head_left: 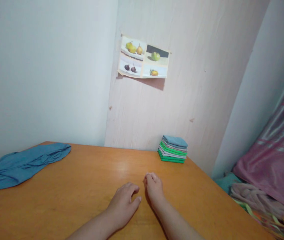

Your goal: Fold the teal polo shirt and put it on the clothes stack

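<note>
My left hand (125,204) is over the middle front of the wooden table (94,170), its fingers bent and its thumb apart from them, holding nothing. To its right, my right hand (154,188) rests on its side at the tabletop with the fingers curled in. No object shows in it. Beyond the right hand, near the far right corner, stands a neat stack of folded cloths (173,149) in green, grey and checked patterns, a blue-grey one on top. A crumpled blue garment (24,165) lies spread at the table's left side, apart from both hands.
A sheet of fruit pictures (144,57) hangs on the pale wall behind the table. Past the table's right edge are a pink curtain (272,160) and a heap of bedding (259,198) at a lower level.
</note>
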Demonstrator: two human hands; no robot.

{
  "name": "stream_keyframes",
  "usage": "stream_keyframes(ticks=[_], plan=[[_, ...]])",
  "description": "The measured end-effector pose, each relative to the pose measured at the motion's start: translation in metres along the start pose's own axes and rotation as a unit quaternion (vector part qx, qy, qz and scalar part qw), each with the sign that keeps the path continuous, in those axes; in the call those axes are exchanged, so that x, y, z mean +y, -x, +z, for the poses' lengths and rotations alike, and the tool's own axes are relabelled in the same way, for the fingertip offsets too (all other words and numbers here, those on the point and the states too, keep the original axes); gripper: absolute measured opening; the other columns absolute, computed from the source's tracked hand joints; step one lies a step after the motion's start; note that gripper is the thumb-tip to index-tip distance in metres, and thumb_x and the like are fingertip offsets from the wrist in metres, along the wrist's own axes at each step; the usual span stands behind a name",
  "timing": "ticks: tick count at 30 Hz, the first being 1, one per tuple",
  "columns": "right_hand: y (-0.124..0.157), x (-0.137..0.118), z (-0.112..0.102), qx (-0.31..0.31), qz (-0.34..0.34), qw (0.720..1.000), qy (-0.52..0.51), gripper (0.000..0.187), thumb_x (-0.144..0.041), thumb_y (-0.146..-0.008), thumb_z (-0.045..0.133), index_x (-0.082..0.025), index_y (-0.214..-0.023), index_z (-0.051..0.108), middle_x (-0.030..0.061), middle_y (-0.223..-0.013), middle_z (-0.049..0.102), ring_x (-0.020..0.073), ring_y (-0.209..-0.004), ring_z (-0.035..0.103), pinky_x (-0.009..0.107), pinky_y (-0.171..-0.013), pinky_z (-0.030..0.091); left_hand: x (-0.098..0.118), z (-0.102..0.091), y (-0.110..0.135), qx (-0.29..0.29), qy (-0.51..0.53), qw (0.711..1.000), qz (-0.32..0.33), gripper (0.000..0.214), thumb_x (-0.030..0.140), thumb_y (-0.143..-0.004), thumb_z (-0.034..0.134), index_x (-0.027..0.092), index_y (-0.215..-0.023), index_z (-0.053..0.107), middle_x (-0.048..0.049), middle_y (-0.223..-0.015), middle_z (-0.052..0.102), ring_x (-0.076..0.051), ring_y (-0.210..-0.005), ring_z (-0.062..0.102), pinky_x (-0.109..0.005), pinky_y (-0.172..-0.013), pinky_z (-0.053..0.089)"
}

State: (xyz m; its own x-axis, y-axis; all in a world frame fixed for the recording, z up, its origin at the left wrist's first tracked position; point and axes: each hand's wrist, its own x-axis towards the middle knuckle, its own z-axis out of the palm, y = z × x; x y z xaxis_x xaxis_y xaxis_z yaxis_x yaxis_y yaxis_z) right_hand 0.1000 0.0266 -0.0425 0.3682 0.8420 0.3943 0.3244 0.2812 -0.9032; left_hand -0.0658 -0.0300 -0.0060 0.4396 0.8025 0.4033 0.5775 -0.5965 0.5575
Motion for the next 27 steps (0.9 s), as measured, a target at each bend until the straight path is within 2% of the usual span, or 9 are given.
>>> stream_keyframes(ticks=[7, 12, 20, 23, 27], plan=[[0.005, -0.010, 0.004, -0.025, -0.033, 0.992, 0.119, 0.041, -0.049, -0.087, 0.044, -0.023, -0.055, 0.045, -0.0047, -0.051, 0.045, 0.0144, -0.053, 0.041, 0.026, -0.051, 0.029, -0.019, 0.005, -0.009, 0.053, 0.076, 0.995, -0.028, 0.018, 0.025, -0.085, 0.055, 0.018, -0.097, 0.065, -0.0071, -0.097, 0.066, -0.021, -0.092, 0.061, -0.032, -0.084, 0.046], [0.007, -0.020, 0.001, -0.038, -0.044, 0.984, 0.166, 0.043, -0.047, -0.086, 0.047, -0.023, -0.050, 0.046, -0.0037, -0.048, 0.045, 0.0154, -0.054, 0.042, 0.027, -0.051, 0.025, -0.042, -0.004, -0.019, 0.109, 0.087, 0.988, -0.069, 0.022, 0.029, -0.085, 0.057, 0.017, -0.102, 0.066, -0.0084, -0.104, 0.068, -0.022, -0.099, 0.062, -0.033, -0.091, 0.046], [0.009, -0.027, -0.001, -0.040, -0.043, 0.972, 0.227, 0.042, -0.046, -0.085, 0.045, -0.024, -0.049, 0.042, -0.0020, -0.049, 0.047, 0.0168, -0.055, 0.045, 0.027, -0.053, 0.025, -0.064, -0.046, -0.028, 0.239, 0.177, 0.940, -0.169, 0.028, 0.035, -0.087, 0.055, 0.015, -0.103, 0.066, -0.0100, -0.107, 0.070, -0.022, -0.101, 0.065, -0.031, -0.089, 0.048], [0.010, -0.028, -0.004, -0.054, -0.043, 0.970, 0.233, 0.042, -0.048, -0.085, 0.044, -0.024, -0.050, 0.043, -0.0010, -0.051, 0.049, 0.0180, -0.057, 0.048, 0.027, -0.054, 0.027, -0.075, -0.066, -0.024, 0.250, 0.129, 0.941, -0.189, 0.028, 0.035, -0.089, 0.053, 0.015, -0.102, 0.067, -0.0094, -0.104, 0.071, -0.021, -0.098, 0.066, -0.030, -0.087, 0.049], [0.008, -0.023, -0.009, -0.093, -0.048, 0.962, 0.251, 0.041, -0.051, -0.085, 0.041, -0.024, -0.054, 0.048, 0.0016, -0.057, 0.057, 0.0207, -0.061, 0.054, 0.029, -0.056, 0.033, -0.106, -0.097, -0.011, 0.265, 0.041, 0.935, -0.232, 0.025, 0.034, -0.088, 0.055, 0.016, -0.100, 0.068, -0.0098, -0.106, 0.070, -0.022, -0.101, 0.064, -0.031, -0.089, 0.047]])
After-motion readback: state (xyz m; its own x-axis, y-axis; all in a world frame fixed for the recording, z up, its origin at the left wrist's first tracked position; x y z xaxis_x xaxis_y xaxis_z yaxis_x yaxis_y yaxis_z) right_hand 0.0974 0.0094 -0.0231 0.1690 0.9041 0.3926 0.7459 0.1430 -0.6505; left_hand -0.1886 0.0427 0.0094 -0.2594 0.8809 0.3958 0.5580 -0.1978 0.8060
